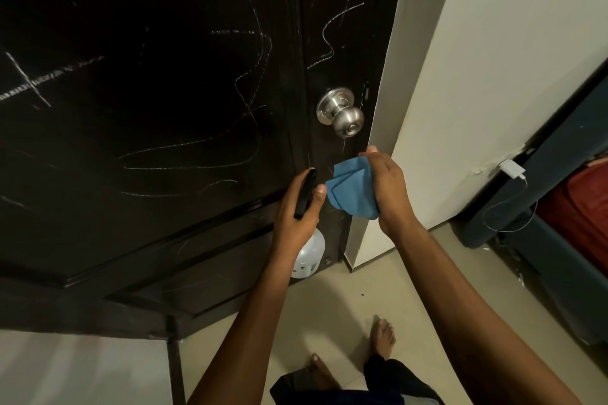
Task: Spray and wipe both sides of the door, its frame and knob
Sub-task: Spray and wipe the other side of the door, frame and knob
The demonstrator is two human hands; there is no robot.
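While both hands hover just below the knob [340, 112], apparently readying a spray-then-wipe, L hand [297, 207] has fingers curled round the bottle [307, 256] w/ thumb by its black head, and R hand [386, 184] pinches a bunched cloth [350, 187] near the door [164, 76] edge.

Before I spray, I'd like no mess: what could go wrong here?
The charger plugged in on the wall to the right could catch drifting mist. Runoff from the door may wet the floor by your bare feet. The cloth in your right hand sits near the spray bottle, possibly blocking its nozzle.
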